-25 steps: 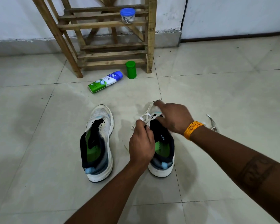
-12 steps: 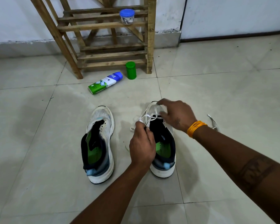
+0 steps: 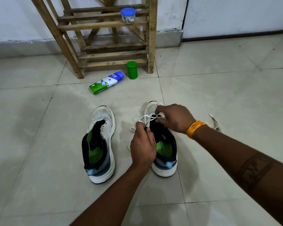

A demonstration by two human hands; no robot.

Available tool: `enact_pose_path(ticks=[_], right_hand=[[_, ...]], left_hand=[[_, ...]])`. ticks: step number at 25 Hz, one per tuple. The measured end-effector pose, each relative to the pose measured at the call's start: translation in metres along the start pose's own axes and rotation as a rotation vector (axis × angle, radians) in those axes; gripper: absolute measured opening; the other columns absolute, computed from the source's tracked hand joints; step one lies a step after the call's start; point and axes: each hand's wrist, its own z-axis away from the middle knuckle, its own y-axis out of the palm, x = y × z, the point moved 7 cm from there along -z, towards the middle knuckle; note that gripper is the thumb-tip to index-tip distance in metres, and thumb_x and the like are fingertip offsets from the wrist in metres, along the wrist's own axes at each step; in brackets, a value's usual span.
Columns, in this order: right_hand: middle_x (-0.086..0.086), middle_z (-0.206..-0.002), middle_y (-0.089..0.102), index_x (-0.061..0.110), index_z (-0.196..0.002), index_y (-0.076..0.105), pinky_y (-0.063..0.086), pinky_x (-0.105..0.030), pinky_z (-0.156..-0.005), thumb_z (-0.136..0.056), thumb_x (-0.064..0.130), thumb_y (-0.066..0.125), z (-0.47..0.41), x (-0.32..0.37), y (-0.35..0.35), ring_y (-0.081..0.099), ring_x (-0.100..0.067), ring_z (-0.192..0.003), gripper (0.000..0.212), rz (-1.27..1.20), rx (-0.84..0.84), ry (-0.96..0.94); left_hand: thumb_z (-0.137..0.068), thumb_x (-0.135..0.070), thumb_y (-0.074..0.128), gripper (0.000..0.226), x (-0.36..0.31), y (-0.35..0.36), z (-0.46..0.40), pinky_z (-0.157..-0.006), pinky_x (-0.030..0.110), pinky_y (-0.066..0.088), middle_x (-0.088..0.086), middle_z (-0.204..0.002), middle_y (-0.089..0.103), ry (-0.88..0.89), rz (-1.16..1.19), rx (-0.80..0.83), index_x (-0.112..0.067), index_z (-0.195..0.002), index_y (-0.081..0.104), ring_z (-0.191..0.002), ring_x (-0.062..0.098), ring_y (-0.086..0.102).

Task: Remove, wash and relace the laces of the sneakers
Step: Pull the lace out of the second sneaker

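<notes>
On the tiled floor [image 3: 39, 144], the unlaced left sneaker [image 3: 100, 144] is being left untouched. Just beside it, the white lace [image 3: 145, 118] of the right sneaker [image 3: 166, 149] is being pinched by the curled left hand [image 3: 143, 144]. Further up that lace, a loop is being pinched by the right hand [image 3: 175, 118].

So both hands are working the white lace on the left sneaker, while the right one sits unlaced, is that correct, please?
Not quite: the head view shows both hands, left and right, working the white lace on the right sneaker; the left sneaker sits unlaced.

Tile floor [image 3: 219, 98], 2 sneakers [image 3: 101, 141], bottle [image 3: 106, 82], canister [image 3: 132, 70]
</notes>
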Motion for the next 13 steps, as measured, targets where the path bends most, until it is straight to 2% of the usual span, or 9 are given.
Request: enact_pose_path(ticks=[2,4,7,9,11,13], right_hand=[[-0.003,-0.094,0.073,0.027,-0.114,0.063,0.041,-0.035,-0.064,-0.098,0.038,0.056,0.0,0.015,0.018,0.065,-0.034,-0.089,0.02,0.038,0.036,-0.086],[-0.008,-0.088,0.071,0.022,-0.108,0.059,0.047,-0.039,-0.063,-0.101,0.034,0.049,-0.003,0.005,0.019,0.064,-0.039,-0.083,0.017,0.051,-0.043,-0.038],[-0.014,-0.083,0.069,0.016,-0.103,0.055,0.05,-0.041,-0.063,-0.098,0.027,0.05,0.0,-0.051,-0.003,0.064,-0.042,-0.078,0.013,-0.065,-0.292,0.35],[-0.014,-0.085,0.07,0.014,-0.105,0.059,0.05,-0.041,-0.067,-0.096,0.024,0.055,0.007,-0.077,-0.009,0.065,-0.043,-0.084,0.014,-0.132,-0.317,0.512],[-0.006,-0.08,0.07,0.02,-0.114,0.061,0.049,-0.038,-0.068,-0.094,0.03,0.061,0.006,-0.062,-0.006,0.066,-0.038,-0.085,0.023,-0.196,-0.227,0.393],[-0.002,-0.078,0.069,0.027,-0.12,0.06,0.047,-0.037,-0.066,-0.092,0.037,0.063,0.004,-0.021,0.004,0.066,-0.033,-0.084,0.03,-0.171,-0.088,0.152]], left_hand=[[-0.104,-0.029,0.038,0.012,0.0,-0.001,0.0,-0.056,0.041,0.042,0.004,-0.079,0.056,0.001,0.008,-0.004,-0.017,-0.103,0.04,-0.066,0.031,0.054],[-0.102,-0.03,0.035,0.013,0.0,-0.003,0.002,-0.056,0.043,0.044,0.004,-0.079,0.057,-0.006,0.02,-0.013,-0.019,-0.104,0.04,-0.066,0.031,0.055],[-0.104,-0.026,0.037,0.008,0.006,-0.002,0.002,-0.056,0.042,0.043,0.003,-0.076,0.055,-0.026,0.046,-0.011,-0.018,-0.102,0.04,-0.064,0.028,0.053],[-0.104,-0.026,0.037,0.009,0.005,-0.003,0.002,-0.055,0.042,0.042,0.002,-0.073,0.053,-0.028,0.052,-0.011,-0.019,-0.099,0.038,-0.062,0.026,0.051],[-0.103,-0.029,0.035,0.011,0.004,-0.003,0.002,-0.054,0.041,0.041,0.002,-0.074,0.052,-0.015,0.052,-0.011,-0.02,-0.098,0.037,-0.061,0.026,0.051],[-0.103,-0.029,0.035,0.011,0.001,-0.001,0.002,-0.054,0.04,0.039,0.003,-0.075,0.052,-0.001,0.045,-0.006,-0.02,-0.097,0.036,-0.062,0.026,0.05]])
